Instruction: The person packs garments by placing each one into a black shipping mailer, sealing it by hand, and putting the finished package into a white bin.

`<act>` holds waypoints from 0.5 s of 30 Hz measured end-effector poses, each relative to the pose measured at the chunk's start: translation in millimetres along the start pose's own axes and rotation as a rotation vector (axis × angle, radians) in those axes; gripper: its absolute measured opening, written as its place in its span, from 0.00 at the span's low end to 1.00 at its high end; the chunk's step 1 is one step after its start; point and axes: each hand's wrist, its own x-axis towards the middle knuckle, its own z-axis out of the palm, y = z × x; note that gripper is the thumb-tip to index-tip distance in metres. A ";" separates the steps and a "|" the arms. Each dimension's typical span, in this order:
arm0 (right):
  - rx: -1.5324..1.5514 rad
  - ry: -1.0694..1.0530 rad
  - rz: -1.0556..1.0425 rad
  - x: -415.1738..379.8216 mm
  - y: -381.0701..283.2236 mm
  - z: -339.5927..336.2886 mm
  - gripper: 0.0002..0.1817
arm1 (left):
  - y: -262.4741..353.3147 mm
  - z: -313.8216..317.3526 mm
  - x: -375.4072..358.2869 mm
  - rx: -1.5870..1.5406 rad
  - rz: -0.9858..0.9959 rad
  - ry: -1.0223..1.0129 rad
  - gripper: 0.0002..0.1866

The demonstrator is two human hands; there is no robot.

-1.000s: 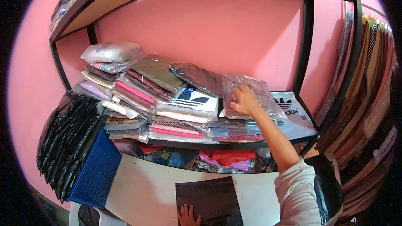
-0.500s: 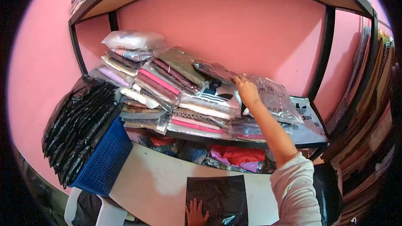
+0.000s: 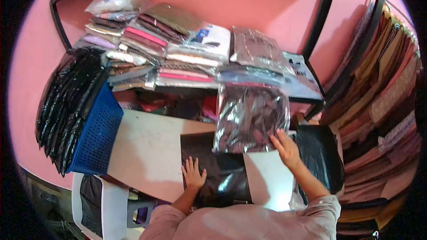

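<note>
a: where does the clear-wrapped garment packet (image 3: pixel 250 118) stand in the work?

b: it is off the shelf (image 3: pixel 307 98) and hangs above the white table (image 3: pixel 147 151), its lower edge just over the black plastic bag (image 3: pixel 218 169). the right hand (image 3: pixel 287 149) is clamped on its lower right corner, fingers closed on the wrap.

a: and the other hand?

b: the left hand (image 3: pixel 194 174) lies flat on the black bag, fingers spread, pressing it to the table. the two hands are well apart, one on each thing.

a: what appears done, and what left?

b: as a judgement: a packet is picked and brought down, and a bag is laid out and steadied. the packet is not yet inside the bag; whether the bag's mouth is open cannot be told.

a: what surrounds them?

b: folded packets (image 3: pixel 178 44) are stacked on the shelf behind, more black bags (image 3: pixel 66 102) lean over a blue basket (image 3: pixel 95 135) at the left, and hanging cloth (image 3: pixel 382 89) fills the right.
</note>
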 end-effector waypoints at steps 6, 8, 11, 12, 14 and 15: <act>0.188 -0.640 0.307 -201.7 -60.7 56.3 0.33 | -10.4 10.7 3.6 -0.054 -0.020 -0.131 0.36; 0.337 -0.580 0.358 -186.8 -55.0 44.5 0.35 | 5.5 -8.6 11.7 0.003 -0.063 -0.169 0.33; 0.439 -0.092 0.700 -185.4 -41.1 81.7 0.36 | 27.7 -14.5 22.0 -0.033 -0.071 -0.128 0.26; 0.441 -0.090 0.701 -184.6 -37.2 100.1 0.36 | 37.6 -11.2 22.5 -0.133 -0.037 -0.055 0.22; 0.297 -0.062 1.147 -177.2 -35.0 128.8 0.34 | 52.2 17.2 21.4 -0.301 0.115 -0.055 0.21; 0.301 -0.060 1.147 -169.2 -33.5 133.6 0.34 | 66.7 24.6 15.3 -0.441 -0.034 -0.205 0.24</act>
